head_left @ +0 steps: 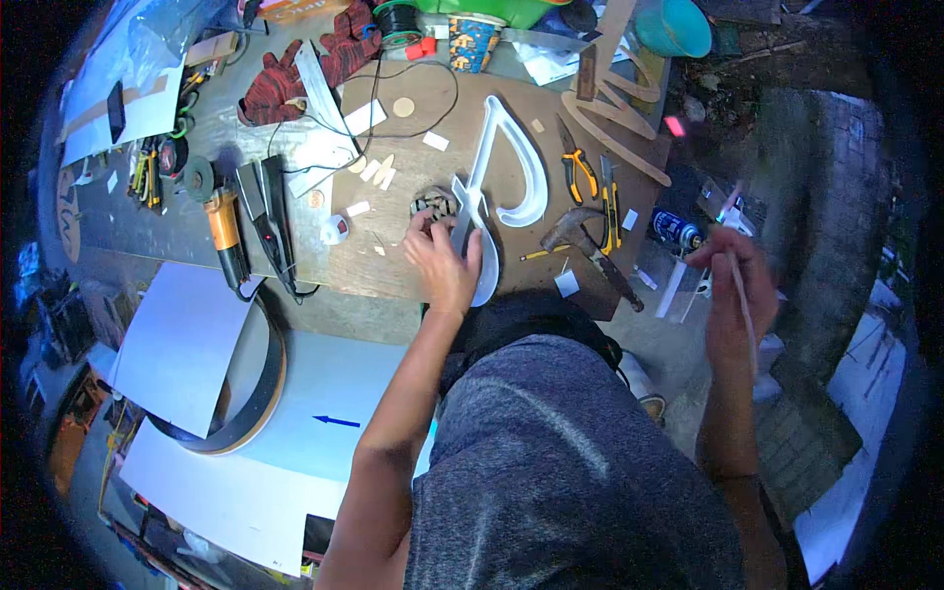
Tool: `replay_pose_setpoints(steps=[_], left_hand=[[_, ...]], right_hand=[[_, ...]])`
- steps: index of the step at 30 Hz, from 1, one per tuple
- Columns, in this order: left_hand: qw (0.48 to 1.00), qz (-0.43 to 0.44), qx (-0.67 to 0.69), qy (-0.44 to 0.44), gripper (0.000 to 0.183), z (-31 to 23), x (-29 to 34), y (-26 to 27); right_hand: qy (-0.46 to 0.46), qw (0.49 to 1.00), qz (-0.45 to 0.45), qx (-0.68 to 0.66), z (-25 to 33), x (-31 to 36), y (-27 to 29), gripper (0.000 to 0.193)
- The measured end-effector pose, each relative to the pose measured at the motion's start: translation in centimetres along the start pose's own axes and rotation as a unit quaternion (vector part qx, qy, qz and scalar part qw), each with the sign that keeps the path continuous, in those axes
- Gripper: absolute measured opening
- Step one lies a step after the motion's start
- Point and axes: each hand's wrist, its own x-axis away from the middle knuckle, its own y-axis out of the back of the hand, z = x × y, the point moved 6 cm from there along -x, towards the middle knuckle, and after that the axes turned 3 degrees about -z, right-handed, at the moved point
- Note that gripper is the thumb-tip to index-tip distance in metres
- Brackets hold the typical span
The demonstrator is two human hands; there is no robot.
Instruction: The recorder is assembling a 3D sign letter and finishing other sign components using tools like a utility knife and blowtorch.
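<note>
While left hand [442, 267] rests at lower part of white curvy frame [474, 189] on brown table [359, 270], thumb and fingers apart, grip unclear, right hand [739, 285] pinches thin pale stick [744, 313] near blue can [677, 229]. Hammer [593, 254] lies right of frame, pliers [578, 174] beyond.

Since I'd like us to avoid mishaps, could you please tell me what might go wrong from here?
The hammer handle seems to jut past the table edge, so a bump could drop it. The black flat iron shows a red light, so it may be hot enough to burn. The left hand is at the lower part of the white curved piece, so the rest of it might shift.
</note>
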Motion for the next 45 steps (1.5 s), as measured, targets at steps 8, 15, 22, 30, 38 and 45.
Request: replay_pose_setpoints(steps=[8, 15, 22, 30, 38, 45], left_hand=[[1.0, -0.003, -0.016, 0.008, 0.047, 0.2, -0.7, -1.1], [0.999, 0.016, -0.026, 0.024, 0.046, 0.6, -0.9, -1.8], [0.999, -0.005, -0.041, 0.006, 0.045, 0.9, -0.8, -2.3], [0.999, -0.015, -0.047, 0.004, 0.044, 0.7, -0.9, -2.0], [0.999, -0.009, -0.042, 0.017, 0.045, 1.0, -0.8, -2.3], [0.999, -0.025, -0.028, 0.01, 0.045, 0.9, -0.9, -2.3]], right_hand=[[0.223, 0.955, 0.138, 0.142, 6.4, -0.8, -10.0, 0.025], [0.222, 0.95, 0.177, 0.134, 5.4, -1.7, -14.8, 0.029], [0.218, 0.945, 0.202, 0.136, 3.8, -1.7, -16.5, 0.027], [0.217, 0.945, 0.212, 0.119, 3.4, -2.0, -17.2, 0.028], [0.21, 0.949, 0.198, 0.127, 3.6, -2.0, -17.5, 0.022], [0.201, 0.949, 0.203, 0.133, 3.6, -2.0, -17.6, 0.023]])
